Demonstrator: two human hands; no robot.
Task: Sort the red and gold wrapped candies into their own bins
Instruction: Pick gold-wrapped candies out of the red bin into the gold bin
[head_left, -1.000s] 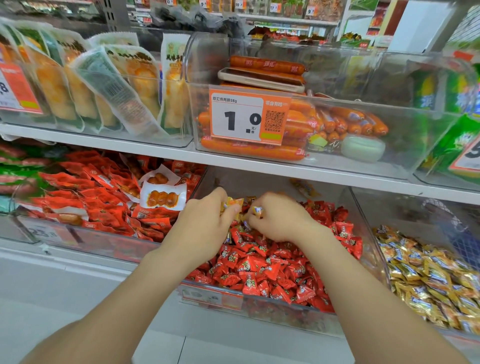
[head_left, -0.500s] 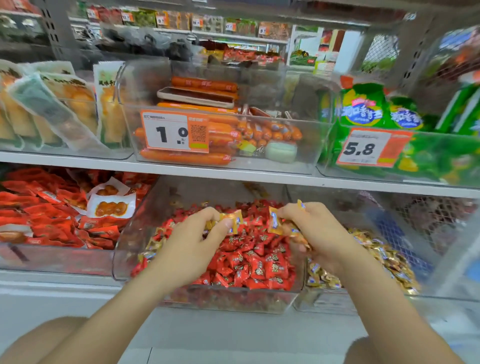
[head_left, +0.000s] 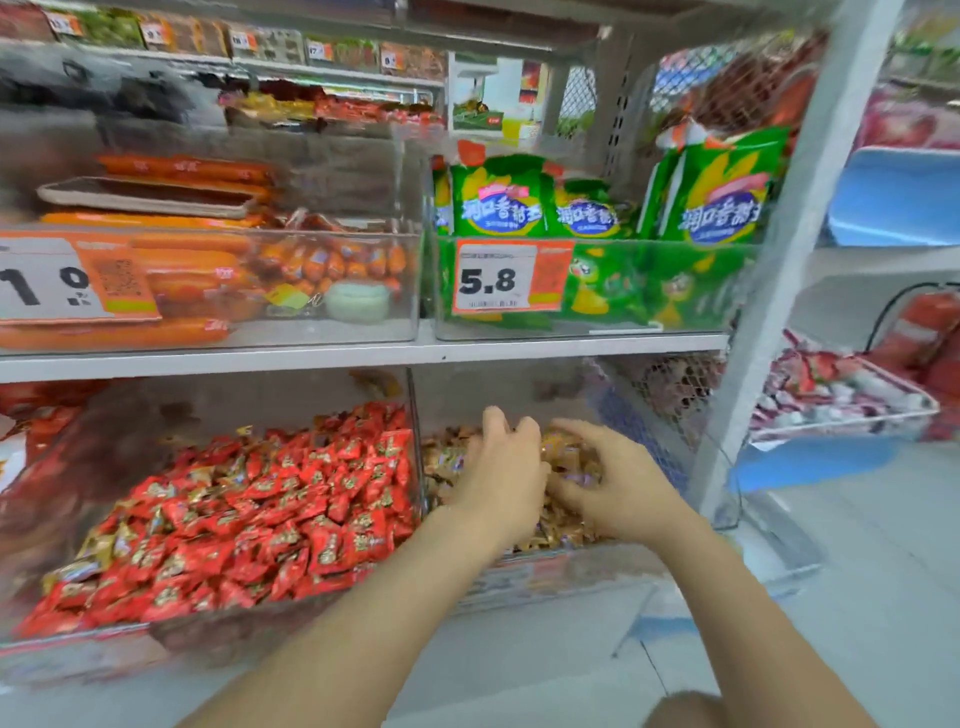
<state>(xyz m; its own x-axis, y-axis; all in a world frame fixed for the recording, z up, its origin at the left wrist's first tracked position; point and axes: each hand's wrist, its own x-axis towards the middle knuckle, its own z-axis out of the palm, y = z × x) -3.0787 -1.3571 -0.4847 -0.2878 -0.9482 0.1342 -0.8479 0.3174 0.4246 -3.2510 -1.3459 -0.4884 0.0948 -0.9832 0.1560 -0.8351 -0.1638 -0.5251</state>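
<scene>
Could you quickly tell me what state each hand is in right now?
Left hand: palm down in the gold candy bin, grip hidden, cannot be told.
Right hand: curved over gold candies, blurred, cannot be told.

Left forearm (head_left: 363, 613) bare, entering from 7 o'clock, reaching toward 12. Left hand (head_left: 501, 478) back uppermost, fingers bent downward, tips hidden. Right forearm (head_left: 753, 613) bare, entering from 5 o'clock. Right hand (head_left: 618, 483) just beside, at 3 o'clock of left hand, fingers curved, thumb spread. Grip of either unclear.
</scene>
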